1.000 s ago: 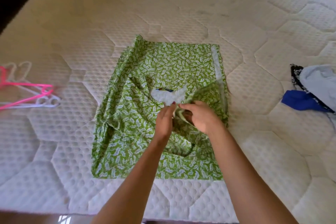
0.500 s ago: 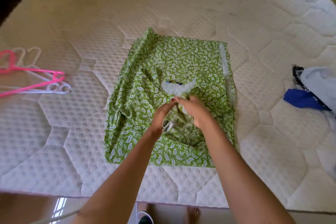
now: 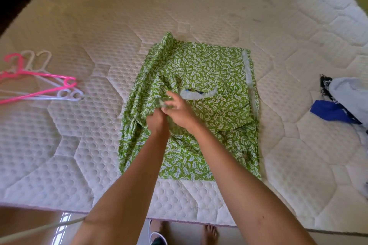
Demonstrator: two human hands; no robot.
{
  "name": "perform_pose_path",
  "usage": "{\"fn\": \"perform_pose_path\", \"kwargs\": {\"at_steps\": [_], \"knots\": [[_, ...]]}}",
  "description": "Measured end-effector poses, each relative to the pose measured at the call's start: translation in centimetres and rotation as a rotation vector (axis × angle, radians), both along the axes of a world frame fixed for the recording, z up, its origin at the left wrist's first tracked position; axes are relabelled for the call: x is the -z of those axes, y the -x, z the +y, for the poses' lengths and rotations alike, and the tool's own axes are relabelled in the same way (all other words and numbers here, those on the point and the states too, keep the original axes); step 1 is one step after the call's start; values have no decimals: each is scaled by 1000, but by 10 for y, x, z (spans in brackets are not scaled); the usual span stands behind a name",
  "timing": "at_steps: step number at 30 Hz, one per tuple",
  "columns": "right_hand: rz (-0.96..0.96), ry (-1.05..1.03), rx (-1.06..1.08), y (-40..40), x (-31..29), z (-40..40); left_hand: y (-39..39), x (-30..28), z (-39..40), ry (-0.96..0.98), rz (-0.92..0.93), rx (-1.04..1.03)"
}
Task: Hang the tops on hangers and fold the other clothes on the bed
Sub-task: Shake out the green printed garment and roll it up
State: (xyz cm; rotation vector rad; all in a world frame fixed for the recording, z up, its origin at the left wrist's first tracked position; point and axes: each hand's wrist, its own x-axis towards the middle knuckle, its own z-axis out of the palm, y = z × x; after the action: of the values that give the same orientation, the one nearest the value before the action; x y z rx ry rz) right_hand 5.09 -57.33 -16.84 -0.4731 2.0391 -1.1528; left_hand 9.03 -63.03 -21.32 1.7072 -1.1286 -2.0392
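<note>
Green printed garment point(image 3: 207, 77) lies spread on the mattress point(image 3: 99, 26), near the edge closest to us, roughly centred between the hangers and the other clothes. Its left side is bunched into folds; the neckline point(image 3: 197, 94) with pale lining shows near the middle.

Hands: we have both over the left-centre of the garment, touching each other. Left hand point(image 3: 157, 120) is curled closed around a gathered bit of the green cloth. Right hand point(image 3: 179, 110) has its fingers bent, pinching the same bunch of cloth just left of the neckline. We cannot tell exactly how much cloth each hand grips, since the fingers are blurred.

No containers in view. Pink and white hangers point(image 3: 39, 83) lie in a loose stack on the mattress at far left, well apart from the garment. A heap of blue and pale clothes point(image 3: 342, 101) sits at the right edge of the mattress.

Against the frame half a second back: our hands have shifted left, from just below the neckline to its left side. The raised flap of cloth seen then is now down, and the neckline lies flatter and more open.
</note>
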Motion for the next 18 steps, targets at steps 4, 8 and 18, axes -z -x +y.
{"fn": "perform_pose_path", "kwargs": {"at_steps": [4,8,18], "knots": [[16,-36,10,-3,14,0,3,-15,-22,710,-288,-188],[378,-466,-142,-3,50,32,23,-19,-10,1222,-280,518],[341,-780,-659,23,69,132,14,20,-3,1205,-485,1840]]}}
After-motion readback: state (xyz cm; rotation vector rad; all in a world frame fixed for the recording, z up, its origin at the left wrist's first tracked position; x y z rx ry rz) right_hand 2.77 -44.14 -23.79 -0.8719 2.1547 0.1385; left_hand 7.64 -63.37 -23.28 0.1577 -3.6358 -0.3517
